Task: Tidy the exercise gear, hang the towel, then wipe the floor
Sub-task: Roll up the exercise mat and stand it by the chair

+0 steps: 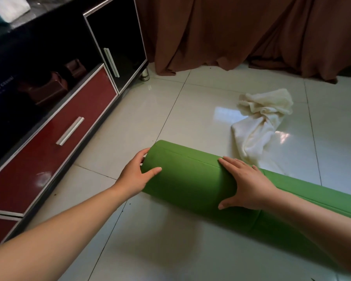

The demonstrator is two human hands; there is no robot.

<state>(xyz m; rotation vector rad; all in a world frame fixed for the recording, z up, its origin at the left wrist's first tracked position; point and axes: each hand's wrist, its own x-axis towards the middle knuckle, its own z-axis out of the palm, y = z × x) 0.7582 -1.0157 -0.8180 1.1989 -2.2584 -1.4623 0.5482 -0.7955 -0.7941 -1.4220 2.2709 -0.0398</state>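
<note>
A green exercise mat (190, 179), rolled into a thick cylinder, lies on the white tiled floor (170, 250). My left hand (136, 175) cups the roll's left end, thumb on top and fingers wrapped around the end face. Further right, my right hand (245, 183) lies across the top of the roll with spread fingers, thumb toward me. A crumpled cream towel (259, 122) lies on the floor just beyond the mat, its near end close to the roll.
A low black cabinet with red drawers (55, 138) and a dark glass door (118, 41) runs along the left. Brown curtains (241, 31) hang to the floor at the back. The tiles are glossy with light reflections.
</note>
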